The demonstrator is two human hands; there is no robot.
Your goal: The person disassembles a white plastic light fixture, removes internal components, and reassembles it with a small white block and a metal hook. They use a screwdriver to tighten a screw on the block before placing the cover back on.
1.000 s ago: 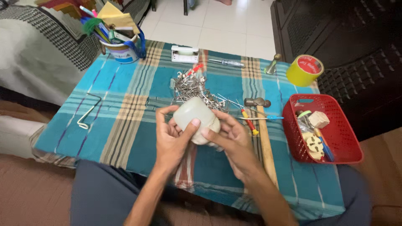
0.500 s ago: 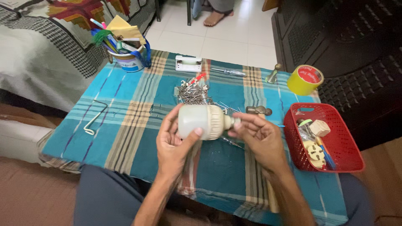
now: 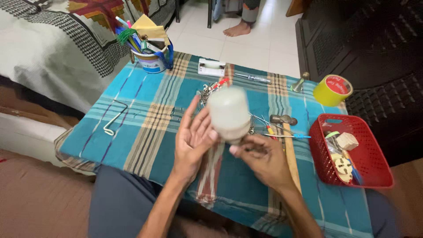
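- while the white bulb [image 3: 228,113] stands dome-up over the middle of the checked cloth [image 3: 145,128], both hands share it: the left hand [image 3: 192,141] lies against its side at 9 o'clock, and the right hand [image 3: 263,159] pinches the narrow base from 5 o'clock.
- the left hand's fingers [image 3: 200,125] are spread and mostly straight, so it is a flat, steadying press against the body, not a wrap around it; this looks meant to keep the dome from turning or tipping.
- the right hand's thumb and fingertips are closed together on the base, which they largely hide; the metal end cannot be made out.
- the bulb looks frosted and milky, broad and rounded at the top, narrowing through a ribbed collar toward the base; motion blur softens its outline.
- just past the bulb at 12 o'clock lies a heap of small metal pieces [image 3: 207,92], with a white rectangular fitting [image 3: 211,68] further out.
- at 3 o'clock a hammer [image 3: 286,132] lies along the cloth, its head pointing away, and beyond it a red basket [image 3: 374,176] holds plugs and small parts.
- a yellow tape roll [image 3: 332,90] sits at 2 o'clock, a tub of pens [image 3: 152,59] at 11 o'clock, and a bent metal hook [image 3: 113,118] at 9 o'clock, all well apart from the hands.
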